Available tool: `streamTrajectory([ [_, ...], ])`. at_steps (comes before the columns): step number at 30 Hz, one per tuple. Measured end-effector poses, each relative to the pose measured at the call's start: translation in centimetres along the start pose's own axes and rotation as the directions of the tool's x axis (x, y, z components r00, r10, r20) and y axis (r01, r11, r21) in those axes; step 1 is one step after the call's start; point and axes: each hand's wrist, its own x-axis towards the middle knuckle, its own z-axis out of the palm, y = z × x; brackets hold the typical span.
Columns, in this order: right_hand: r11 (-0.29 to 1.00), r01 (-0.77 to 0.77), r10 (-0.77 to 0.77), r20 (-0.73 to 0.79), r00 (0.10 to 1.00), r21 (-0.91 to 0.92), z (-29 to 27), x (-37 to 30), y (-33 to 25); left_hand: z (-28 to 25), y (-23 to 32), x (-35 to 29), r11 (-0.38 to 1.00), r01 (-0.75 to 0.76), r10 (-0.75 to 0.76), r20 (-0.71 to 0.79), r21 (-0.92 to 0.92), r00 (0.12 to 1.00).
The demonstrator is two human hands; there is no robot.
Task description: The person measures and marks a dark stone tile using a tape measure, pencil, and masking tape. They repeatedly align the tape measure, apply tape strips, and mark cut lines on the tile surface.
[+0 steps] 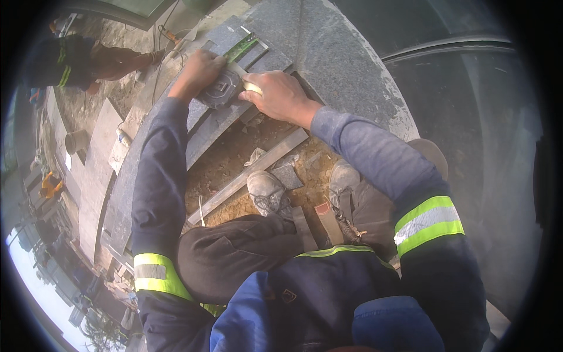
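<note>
Fingers of both hands, left hand (199, 71) and right hand (280, 94), clamp a round grinder (221, 89) near the slab edge (234, 120).

A single head-worn fisheye view looks steeply down, close over the person's own knees, boots and outstretched forearms.

Both your arms reach up toward twelve o'clock, sleeves running from the lower edge and converging near the top centre. Your left hand (201, 71) sits at eleven o'clock, palm down, fingers curled and pressing flat. Your right hand (280, 95) lies just beside it at one o'clock, knuckles up, fingers closed in a grip, wrist bent slightly inward. You're crouched, knees folded beneath.
</note>
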Motion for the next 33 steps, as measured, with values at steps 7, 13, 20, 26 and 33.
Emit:
streamTrajectory([
  [7, 0.999, -0.035, 0.034, 0.038, 0.999, 0.018, -0.2, 0.4, 0.1, -1.5, 1.2, -0.5, 1.000, 0.003, -0.003, 0.008, 0.002, 1.000],
  [13, 0.999, -0.033, 0.032, 0.044, 0.999, 0.021, -0.4, 0.5, 0.0, -2.2, 2.7, -2.6, 0.994, 0.009, -0.004, 0.044, -0.105, 0.999],
  [20, 0.998, -0.056, 0.055, 0.053, 0.997, 0.009, 0.1, 0.5, 0.3, 0.1, 2.7, -2.1, 0.986, 0.058, -0.039, 0.123, -0.159, 0.992],
  [26, 1.000, -0.022, 0.022, 0.060, 0.998, -0.003, 0.3, 0.5, 0.5, 0.1, 1.4, -1.5, 0.980, 0.140, -0.117, 0.164, -0.141, 0.980],
  [33, 1.000, -0.029, 0.029, 0.075, 0.997, 0.007, 0.6, 0.5, 0.7, 0.3, 1.2, -1.2, 0.987, 0.127, -0.107, 0.184, -0.101, 0.977],
])
